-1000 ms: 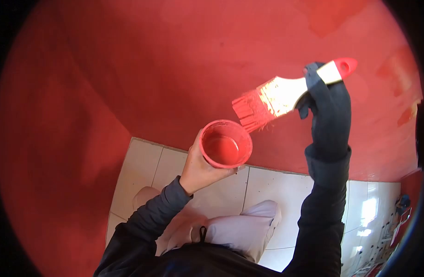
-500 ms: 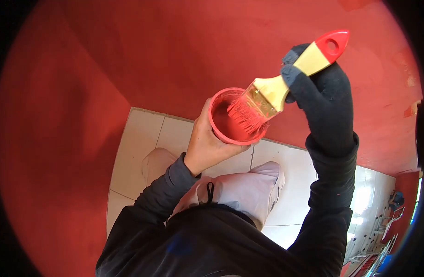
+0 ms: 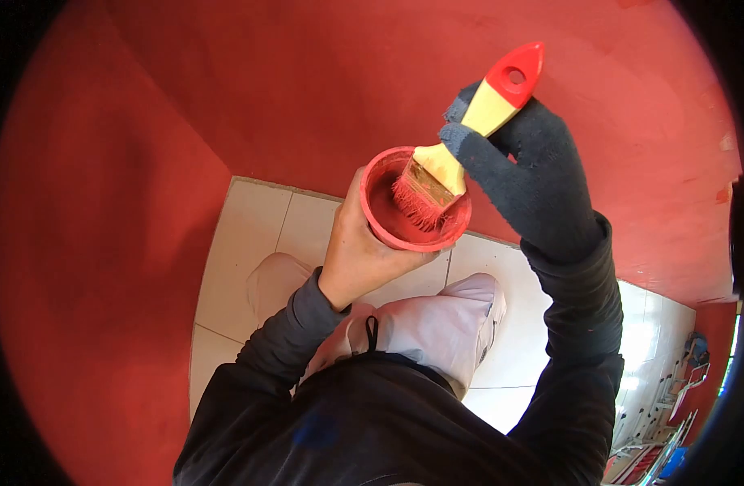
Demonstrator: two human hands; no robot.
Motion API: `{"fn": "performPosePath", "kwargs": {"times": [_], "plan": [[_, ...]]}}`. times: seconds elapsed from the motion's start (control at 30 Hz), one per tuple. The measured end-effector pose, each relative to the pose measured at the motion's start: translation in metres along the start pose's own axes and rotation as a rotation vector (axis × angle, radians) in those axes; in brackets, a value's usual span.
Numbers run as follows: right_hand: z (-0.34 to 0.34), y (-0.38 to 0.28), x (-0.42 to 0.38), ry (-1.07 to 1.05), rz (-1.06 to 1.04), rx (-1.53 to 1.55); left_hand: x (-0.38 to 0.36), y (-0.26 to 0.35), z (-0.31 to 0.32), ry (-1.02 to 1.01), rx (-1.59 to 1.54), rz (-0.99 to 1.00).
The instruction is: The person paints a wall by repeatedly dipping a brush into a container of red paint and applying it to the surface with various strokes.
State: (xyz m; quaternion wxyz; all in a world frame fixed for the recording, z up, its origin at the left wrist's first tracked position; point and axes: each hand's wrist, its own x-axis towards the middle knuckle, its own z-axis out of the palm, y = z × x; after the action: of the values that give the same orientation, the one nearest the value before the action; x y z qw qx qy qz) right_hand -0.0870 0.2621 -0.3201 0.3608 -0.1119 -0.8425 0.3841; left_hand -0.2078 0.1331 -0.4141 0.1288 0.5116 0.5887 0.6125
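My bare left hand (image 3: pixel 360 251) is wrapped around the side of a red cup (image 3: pixel 400 237) with red paint inside. A flat paintbrush (image 3: pixel 487 107) with a yellow handle and a red tip is held in my right hand (image 3: pixel 522 166), which wears a dark glove. Its red-coated bristles point down into the cup's mouth, and the metal band is level with the rim. The handle leans up and to the right. My right thumb lies along the handle's lower part; the other fingers are partly hidden behind it.
Red walls (image 3: pixel 291 89) meet at a corner ahead and to the left, close beyond the cup. Pale floor tiles (image 3: pixel 246 223) lie below, around my legs. At the far right are metal-framed objects (image 3: pixel 659 445) and a blue item (image 3: pixel 674 462).
My right hand has moved left with the brush, and the bristles are now lower and further inside the cup. The left hand and cup have shifted only slightly.
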Motion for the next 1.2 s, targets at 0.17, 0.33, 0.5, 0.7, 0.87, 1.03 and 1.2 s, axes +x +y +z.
{"fn": "performPosePath", "kwargs": {"times": [0.17,0.33,0.5,0.7,0.87,1.03,1.2], "plan": [[0.007,0.006,0.000,0.036,-0.024,0.056,0.000,0.003,-0.004,0.014,0.011,0.003],[-0.008,-0.007,-0.001,0.201,0.098,0.239,0.002,0.004,-0.004,0.020,-0.013,0.037],[-0.025,-0.006,-0.006,0.268,0.129,0.328,0.007,0.009,-0.004,0.003,-0.001,0.050],[-0.025,-0.004,-0.018,0.307,0.159,0.496,0.012,0.018,0.003,0.009,-0.047,0.100],[-0.027,0.002,-0.025,0.304,0.158,0.547,0.017,0.024,0.003,-0.007,-0.064,0.113],[-0.032,0.003,-0.028,0.306,0.181,0.652,0.020,0.030,0.004,0.024,-0.003,0.163],[-0.051,-0.001,-0.005,0.452,0.008,0.652,0.031,0.032,0.003,0.015,-0.003,0.085]]}}
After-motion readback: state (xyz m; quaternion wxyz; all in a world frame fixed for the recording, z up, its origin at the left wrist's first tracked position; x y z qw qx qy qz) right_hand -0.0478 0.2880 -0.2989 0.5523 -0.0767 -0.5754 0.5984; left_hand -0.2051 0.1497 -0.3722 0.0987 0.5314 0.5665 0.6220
